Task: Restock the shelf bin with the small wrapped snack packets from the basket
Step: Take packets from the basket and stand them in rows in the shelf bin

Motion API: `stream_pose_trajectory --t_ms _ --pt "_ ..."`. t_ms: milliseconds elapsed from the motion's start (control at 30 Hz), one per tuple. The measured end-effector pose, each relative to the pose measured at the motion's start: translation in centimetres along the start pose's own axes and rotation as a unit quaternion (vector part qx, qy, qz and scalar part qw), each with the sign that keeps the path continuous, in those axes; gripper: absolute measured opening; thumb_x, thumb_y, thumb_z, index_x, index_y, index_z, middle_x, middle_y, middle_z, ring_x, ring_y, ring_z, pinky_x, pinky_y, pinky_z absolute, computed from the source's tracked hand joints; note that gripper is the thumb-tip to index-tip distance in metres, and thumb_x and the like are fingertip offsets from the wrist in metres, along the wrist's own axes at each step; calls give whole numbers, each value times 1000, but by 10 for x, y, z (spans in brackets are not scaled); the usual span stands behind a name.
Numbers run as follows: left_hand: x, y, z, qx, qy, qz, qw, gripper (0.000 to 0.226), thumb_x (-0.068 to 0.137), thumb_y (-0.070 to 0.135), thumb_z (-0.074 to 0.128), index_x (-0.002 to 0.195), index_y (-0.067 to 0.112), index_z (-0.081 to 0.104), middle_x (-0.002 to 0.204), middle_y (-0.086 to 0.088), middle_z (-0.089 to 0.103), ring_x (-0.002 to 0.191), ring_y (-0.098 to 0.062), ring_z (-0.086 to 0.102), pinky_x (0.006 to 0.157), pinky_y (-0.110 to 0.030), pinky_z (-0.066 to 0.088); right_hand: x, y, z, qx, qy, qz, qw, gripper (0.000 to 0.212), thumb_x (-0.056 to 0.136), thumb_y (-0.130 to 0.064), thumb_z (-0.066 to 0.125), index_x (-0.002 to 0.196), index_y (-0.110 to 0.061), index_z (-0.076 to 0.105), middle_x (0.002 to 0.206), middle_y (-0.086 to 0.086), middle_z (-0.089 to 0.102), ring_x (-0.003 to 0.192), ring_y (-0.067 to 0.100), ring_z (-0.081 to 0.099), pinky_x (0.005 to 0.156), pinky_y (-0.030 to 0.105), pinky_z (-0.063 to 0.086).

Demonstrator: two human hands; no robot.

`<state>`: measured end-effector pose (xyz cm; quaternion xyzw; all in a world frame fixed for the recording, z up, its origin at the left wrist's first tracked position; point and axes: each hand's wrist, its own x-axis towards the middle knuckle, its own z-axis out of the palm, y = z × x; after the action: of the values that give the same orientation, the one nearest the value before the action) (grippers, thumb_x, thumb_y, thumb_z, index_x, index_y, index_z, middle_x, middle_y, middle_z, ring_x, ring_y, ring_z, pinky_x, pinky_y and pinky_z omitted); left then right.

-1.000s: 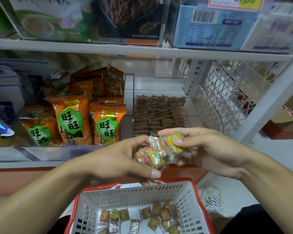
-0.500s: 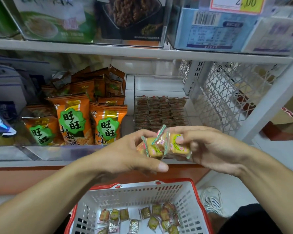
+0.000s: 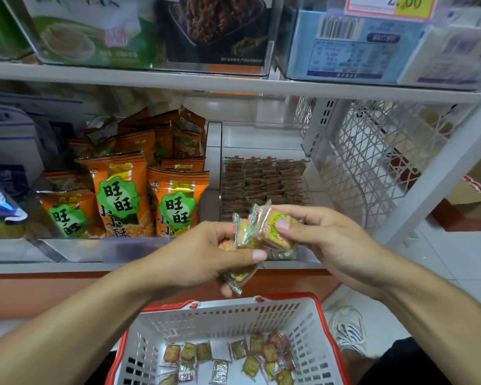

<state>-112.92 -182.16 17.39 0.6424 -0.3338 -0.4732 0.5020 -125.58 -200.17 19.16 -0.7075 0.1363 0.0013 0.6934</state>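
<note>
A person stands at a shop shelf, seen from a camera on their head. The landmark is the clear shelf bin (image 3: 264,187), which sits on the middle shelf and already holds neat rows of small wrapped snack packets. Just in front of the bin, both hands meet over a small bunch of the same snack packets (image 3: 257,232). The left hand (image 3: 203,254) curls round several packets, thumb pressed across the top, with one or two hanging loose beneath its fingers. The right hand (image 3: 328,240) pinches one yellow-and-green packet between thumb and forefinger, touching the left hand's bunch.

Below the bin, a white basket with a red rim (image 3: 321,323) holds about a dozen more packets, scattered flat on its floor. Left of the bin stand orange snack bags (image 3: 117,195).

The packets look very light, with a stiff biscuit-like square inside and thin, glossy, crinkled film that is probably slippery. The crimped, serrated ends flare out and offer little grip. The safest hold seems to be a gentle pinch across the flat faces of the square; squeezing hard could crack the contents, and loosely held packets may slide free.
</note>
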Motion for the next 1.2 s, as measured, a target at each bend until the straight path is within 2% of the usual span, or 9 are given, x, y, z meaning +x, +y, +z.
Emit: stream_pose_trajectory --t_ms 333,500,633,767,833,967,1033,1133,1200 --pt "0 -4 -1 45 -52 -39 997 28 88 41 72 93 14 77 74 -1 70 58 -11 63 50 -23 53 -1 6 10 20 -40 31 999 35 94 -22 56 126 -13 67 123 9 71 122 24 63 107 31 48" --pt "-4 -3 -7 50 -50 -47 996 46 85 54 64 95 11 75 79 -13 72 53 -12 61 49 -23 51 -2 6 -2 48 -36 114 992 37 87 -19 63 117 2 71 124 21 68 122 37 60 112 51 37" --pt "-3 -2 -2 12 -46 -35 998 48 91 54 58 94 10 74 86 -21 71 50 -12 61 47 -22 50 -1 -1 -7 97 -60 98 989 35 86 -22 65 114 -5 74 109 14 70 92 22 56 78 29 44" --pt "3 -2 12 -52 19 -29 998 65 86 74 52 104 16 74 95 -23 70 66 -17 64 52 -25 52 6 5 2 137 33 15 990 35 87 -26 63 118 -13 73 112 7 73 85 10 62 65 20 45" --pt "6 -5 20 -63 59 -15 996 63 77 78 65 106 23 75 94 -15 69 71 -17 63 55 -26 52 9 10 10 135 91 -18 986 31 91 -23 62 119 -16 72 113 3 74 91 11 66 68 17 49" --pt "11 -9 27 -62 110 21 992 55 67 72 75 106 32 76 83 -4 67 69 -15 63 54 -28 51 9 15 23 118 83 -30 989 32 100 -16 52 130 -15 64 121 7 72 117 24 66 104 37 47" --pt "12 -8 24 -53 133 29 989 52 66 69 77 100 30 77 76 -2 66 63 -16 62 52 -28 51 9 10 21 102 59 -18 993 32 99 -13 52 129 -15 65 120 7 73 115 24 67 101 33 48" --pt "11 -7 16 3 140 35 990 45 68 62 80 94 25 76 64 -2 64 55 -19 58 49 -31 51 8 2 6 63 18 14 998 59 85 -5 65 142 -15 52 119 8 73 102 14 69 84 21 52" --pt "10 -7 14 62 121 33 990 42 69 58 81 95 25 75 60 -3 61 53 -18 54 50 -35 50 6 0 -5 18 -12 25 999 86 79 -1 73 153 -23 35 116 8 74 97 16 70 88 26 51"
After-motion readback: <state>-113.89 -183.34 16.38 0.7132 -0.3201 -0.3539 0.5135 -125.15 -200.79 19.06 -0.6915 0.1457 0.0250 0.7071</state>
